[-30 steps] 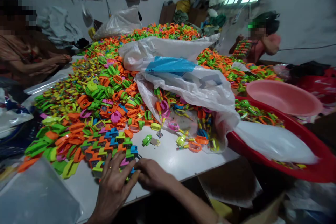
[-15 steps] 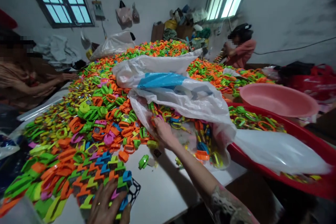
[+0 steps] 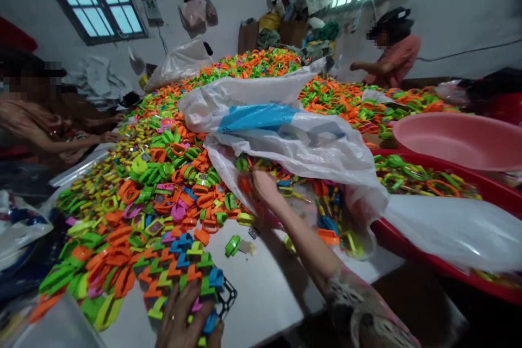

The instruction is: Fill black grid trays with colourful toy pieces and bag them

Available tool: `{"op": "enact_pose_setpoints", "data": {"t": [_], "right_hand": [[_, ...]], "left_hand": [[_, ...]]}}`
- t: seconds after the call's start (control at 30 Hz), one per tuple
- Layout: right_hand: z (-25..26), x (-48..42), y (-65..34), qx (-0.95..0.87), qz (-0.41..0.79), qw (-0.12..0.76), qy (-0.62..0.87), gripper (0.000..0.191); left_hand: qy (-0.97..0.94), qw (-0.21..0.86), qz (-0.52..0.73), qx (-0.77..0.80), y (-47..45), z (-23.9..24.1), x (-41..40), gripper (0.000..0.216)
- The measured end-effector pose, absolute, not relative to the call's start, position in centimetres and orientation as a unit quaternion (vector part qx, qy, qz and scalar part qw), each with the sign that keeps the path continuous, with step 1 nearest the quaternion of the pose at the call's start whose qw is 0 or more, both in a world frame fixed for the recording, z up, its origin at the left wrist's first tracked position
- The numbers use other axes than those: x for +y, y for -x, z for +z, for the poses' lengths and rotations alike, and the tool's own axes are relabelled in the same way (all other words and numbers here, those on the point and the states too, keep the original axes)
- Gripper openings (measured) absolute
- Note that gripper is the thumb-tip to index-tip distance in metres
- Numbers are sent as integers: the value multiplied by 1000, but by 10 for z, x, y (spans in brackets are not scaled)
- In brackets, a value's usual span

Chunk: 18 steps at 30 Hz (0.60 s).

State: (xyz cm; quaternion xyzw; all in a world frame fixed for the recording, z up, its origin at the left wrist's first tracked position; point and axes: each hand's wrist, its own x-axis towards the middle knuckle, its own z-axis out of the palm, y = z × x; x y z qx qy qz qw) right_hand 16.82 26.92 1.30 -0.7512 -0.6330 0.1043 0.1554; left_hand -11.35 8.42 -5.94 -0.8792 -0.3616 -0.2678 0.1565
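Note:
My left hand (image 3: pixel 187 315) lies with spread fingers over rows of colourful plastic toy watches (image 3: pixel 179 261). They sit close together on a black lattice rack (image 3: pixel 229 296), whose open corner shows at the right. My right hand (image 3: pixel 267 187) reaches into the mouth of a large white plastic bag (image 3: pixel 318 141) with a blue patch. Its fingertips are hidden among small coloured pieces inside, so whether they grip anything cannot be made out. A green toy watch (image 3: pixel 233 246) lies alone on the white table (image 3: pixel 261 283) between my hands.
A big heap of orange and green toy watches (image 3: pixel 196 163) spreads behind. At right stand a red tub (image 3: pixel 391 234) and a pink basin (image 3: pixel 457 141). One person (image 3: pixel 36 114) works at the left, another (image 3: pixel 395 54) at the far right. A clear plastic container (image 3: pixel 61 326) is at lower left.
The view has shifted, so most things sit further right or higher. My right hand stays in the bag mouth and my left on the watches. The far-right person's arm has lowered.

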Motion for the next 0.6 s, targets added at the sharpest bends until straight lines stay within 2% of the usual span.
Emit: {"op": "enact_pose_setpoints", "data": {"t": [0.1, 0.2, 0.27, 0.33, 0.47, 0.53, 0.6], "right_hand": [[-11, 194, -173, -671, 117, 220, 699, 31], [-45, 118, -167, -717, 198, 280, 607, 28], [-65, 82, -160, -741, 228, 278, 568, 27], [-77, 66, -155, -752, 201, 264, 570, 25], [-77, 72, -146, -753, 135, 160, 624, 17], [-71, 78, -141, -739, 172, 130, 639, 11], [-67, 81, -134, -704, 259, 184, 635, 10]], "left_hand": [[870, 113, -273, -394, 102, -41, 84, 21], [867, 86, -269, -410, 97, -29, 84, 21], [869, 82, -263, -411, 95, -22, 85, 26], [878, 77, -238, -409, 92, -15, 87, 32], [894, 57, -191, -402, 84, -6, 93, 29], [890, 51, -204, -404, 81, -7, 94, 25], [885, 46, -225, -406, 80, -9, 94, 23]]}}
